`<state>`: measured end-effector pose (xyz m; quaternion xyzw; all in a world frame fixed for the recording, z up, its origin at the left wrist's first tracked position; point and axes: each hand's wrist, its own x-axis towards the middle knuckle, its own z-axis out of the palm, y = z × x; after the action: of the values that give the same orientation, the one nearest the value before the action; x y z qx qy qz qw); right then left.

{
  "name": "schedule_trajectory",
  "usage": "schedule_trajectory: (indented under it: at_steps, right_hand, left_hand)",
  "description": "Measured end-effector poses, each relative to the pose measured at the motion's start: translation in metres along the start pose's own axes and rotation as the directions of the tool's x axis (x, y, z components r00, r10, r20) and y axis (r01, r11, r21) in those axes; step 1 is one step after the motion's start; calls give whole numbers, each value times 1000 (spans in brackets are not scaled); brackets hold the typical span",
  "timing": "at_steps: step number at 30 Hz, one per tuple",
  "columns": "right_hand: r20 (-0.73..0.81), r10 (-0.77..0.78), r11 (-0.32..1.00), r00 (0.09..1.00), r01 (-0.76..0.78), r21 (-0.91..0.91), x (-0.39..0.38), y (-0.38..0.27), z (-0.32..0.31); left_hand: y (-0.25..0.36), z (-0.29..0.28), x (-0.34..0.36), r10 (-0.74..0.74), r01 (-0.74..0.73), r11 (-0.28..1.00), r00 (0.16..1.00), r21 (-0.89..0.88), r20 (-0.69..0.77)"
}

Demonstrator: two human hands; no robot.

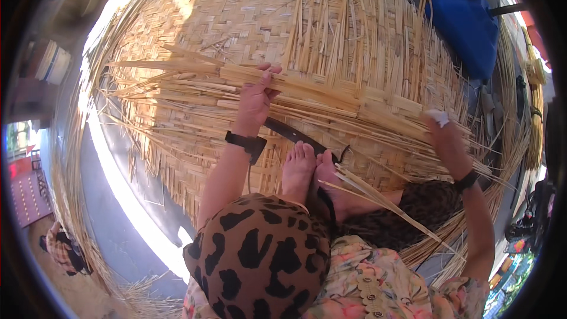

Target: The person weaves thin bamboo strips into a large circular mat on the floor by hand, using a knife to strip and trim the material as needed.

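Observation:
My left hand (256,100) is closed around a flat bundle of pale split cane strips (319,91), which runs across the woven mat (224,12). At the bundle's right end is my right hand (443,136), slightly blurred, with something white at its fingers; how they are bent is unclear. Loose narrow strips (177,106) spread beneath the bundle. A long dark flat tool (289,133) lies by my bare feet (301,168), partly hidden by them. A few more strips (384,198) slant from my feet toward the lower right.
A blue plastic container (460,29) stands at the upper right, with bundled stalks (534,94) beyond it. Long stalks line the mat's curved edges over a grey floor (121,189). Another person (62,248) is at the lower left, near a patterned panel (29,195).

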<state>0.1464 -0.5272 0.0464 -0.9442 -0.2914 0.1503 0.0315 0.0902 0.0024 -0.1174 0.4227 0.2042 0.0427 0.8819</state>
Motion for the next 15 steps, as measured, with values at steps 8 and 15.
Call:
schedule_trajectory:
  at_steps: [8, 15]
  right_hand:
    - [151, -404, 889, 902, 349, 295, 59, -173, 140]
    - [22, -336, 904, 942, 316, 290, 62, -205, 171]
  left_hand:
    - [-18, -2, -4, -34, 50, 983, 995, 177, -94]
    - [-9, 15, -15, -104, 103, 981, 995, -166, 5]
